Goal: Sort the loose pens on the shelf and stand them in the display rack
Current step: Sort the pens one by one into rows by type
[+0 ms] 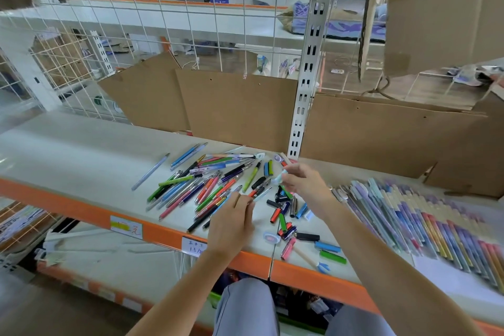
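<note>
Fingertips of my right hand (302, 181) pinch a small pale-blue pen piece (278, 178), blurred, held just above the white shelf board (81, 155). My left hand (231, 219) has its fingers curled down onto the near edge of the heap of loose coloured plastic pens (201, 185); they seem to pinch a thin dark pen there, though I cannot tell for sure.

That heap fans out across the middle of the shelf, with one slim grey-blue pen (150, 172) lying apart to its left. Between my hands and toward the orange front edge (300, 270) lie short loose caps and barrels (286, 215) in black, red, green and blue.

To the right, a long row of packaged pastel pens (425, 215) lies side by side. Brown cardboard sheets (240, 109) lean upright against the white wire grid (191, 22) behind the shelf.
</note>
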